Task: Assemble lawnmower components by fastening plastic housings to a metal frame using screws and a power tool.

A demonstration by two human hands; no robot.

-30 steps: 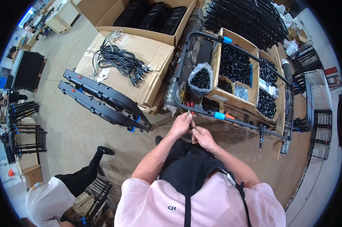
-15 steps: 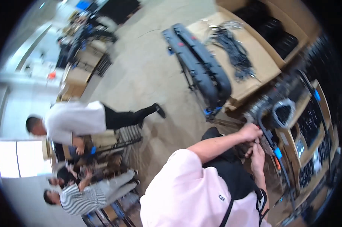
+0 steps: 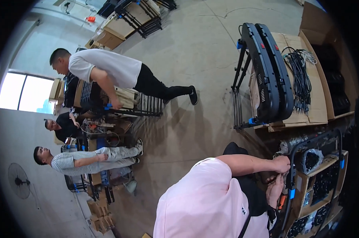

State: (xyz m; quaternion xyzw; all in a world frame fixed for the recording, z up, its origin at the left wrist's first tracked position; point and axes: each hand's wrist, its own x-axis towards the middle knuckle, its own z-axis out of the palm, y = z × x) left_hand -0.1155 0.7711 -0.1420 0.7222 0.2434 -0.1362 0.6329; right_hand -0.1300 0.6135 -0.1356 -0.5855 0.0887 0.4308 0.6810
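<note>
My left hand (image 3: 281, 164) is closed, its fingers pinched beside a bar of a black tubular frame (image 3: 292, 174) with blue clips. Just below it in the picture is my right hand (image 3: 274, 191), its fingers curled and close to the left fingertips. Both hands work at the frame's near side; whatever small part lies between the fingers is hidden. An orange-handled tool (image 3: 282, 201) shows next to my right hand, by the frame. Beyond the bar stands a cardboard parts box (image 3: 329, 162) with compartments of small black pieces, and a clear plastic bag (image 3: 311, 160) of dark parts.
Two long black panels (image 3: 262, 71) on a folding frame stand at upper right, beside cardboard bearing a bundle of black cables (image 3: 298, 79). An open carton (image 3: 332, 85) holds black parts. Three people are at left, among workbenches, folded frames (image 3: 147, 105) and a wall fan (image 3: 19, 180).
The view has swung, so the panels and cables now sit farther right and the co-workers show more fully. Both hands stay together at the frame.
</note>
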